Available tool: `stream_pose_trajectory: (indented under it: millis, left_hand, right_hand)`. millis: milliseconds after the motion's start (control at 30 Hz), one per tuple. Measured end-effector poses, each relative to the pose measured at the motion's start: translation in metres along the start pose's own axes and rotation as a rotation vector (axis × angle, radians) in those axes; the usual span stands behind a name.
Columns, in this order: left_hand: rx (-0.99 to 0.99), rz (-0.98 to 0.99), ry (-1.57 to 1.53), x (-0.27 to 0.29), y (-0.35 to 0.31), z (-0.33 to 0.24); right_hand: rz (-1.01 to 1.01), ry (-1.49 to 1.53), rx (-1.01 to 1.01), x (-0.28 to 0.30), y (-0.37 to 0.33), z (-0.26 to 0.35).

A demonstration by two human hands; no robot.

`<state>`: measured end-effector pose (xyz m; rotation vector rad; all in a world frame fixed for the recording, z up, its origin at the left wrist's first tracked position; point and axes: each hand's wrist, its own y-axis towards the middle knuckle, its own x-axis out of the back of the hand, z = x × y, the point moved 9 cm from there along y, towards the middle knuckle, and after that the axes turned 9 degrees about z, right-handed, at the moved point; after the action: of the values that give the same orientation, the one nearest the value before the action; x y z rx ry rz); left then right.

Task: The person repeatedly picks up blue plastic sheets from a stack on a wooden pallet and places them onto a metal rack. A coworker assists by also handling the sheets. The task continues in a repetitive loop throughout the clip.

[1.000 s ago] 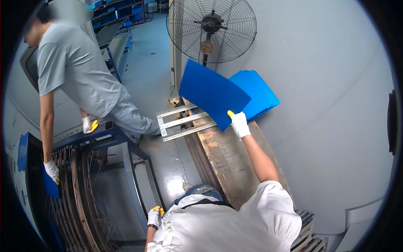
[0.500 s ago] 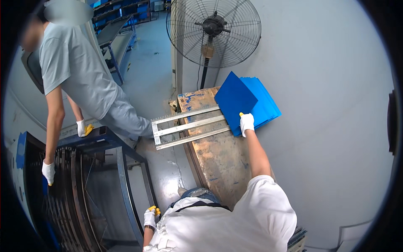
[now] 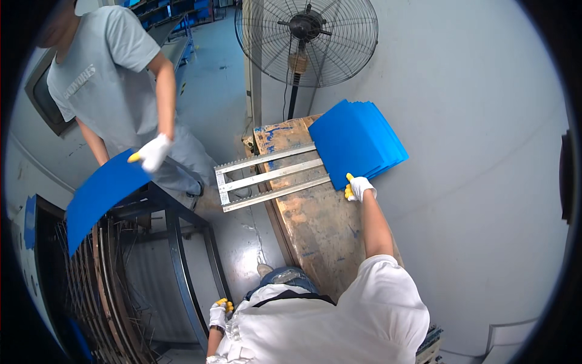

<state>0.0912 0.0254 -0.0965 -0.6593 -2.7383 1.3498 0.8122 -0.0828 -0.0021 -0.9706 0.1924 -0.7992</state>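
A stack of blue sheets (image 3: 357, 136) lies on the worn wooden tabletop, over one end of a slatted metal frame (image 3: 273, 180). At the stack's near edge is my right hand (image 3: 362, 188), in a white glove with yellow fingertips. Its thumb is over the edge and apart from the bent fingers; I see no sheet lifted in it. Low by my side, next to a dark metal rack (image 3: 182, 267), my gloved left hand (image 3: 219, 312) has loosely bent fingers and nothing visible in it. Across the rack, a co-worker's gloved hand (image 3: 153, 151) holds a curved blue sheet (image 3: 106, 191).
A large black pedestal fan (image 3: 306, 27) stands behind the wooden table (image 3: 321, 233). The co-worker (image 3: 112, 79) stands at the far left, beyond the rack. A grey wall (image 3: 473, 151) runs along the right.
The tilted sheet in my right hand has come down onto the stack, and that hand has drawn back toward me. The co-worker has raised a blue sheet over the rack.
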Motion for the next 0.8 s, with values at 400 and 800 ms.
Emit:
stream_pose_trajectory:
  millis: [400, 800]
  left_hand:
    - [-0.092, 0.078, 0.075, -0.029, 0.038, 0.007]
    - [-0.449, -0.122, 0.947, -0.008, -0.039, -0.135]
  right_hand:
    - [0.825, -0.384, 0.11, -0.303, -0.151, -0.047]
    - [1.488, -0.975, 1.228, -0.649, -0.366, -0.151]
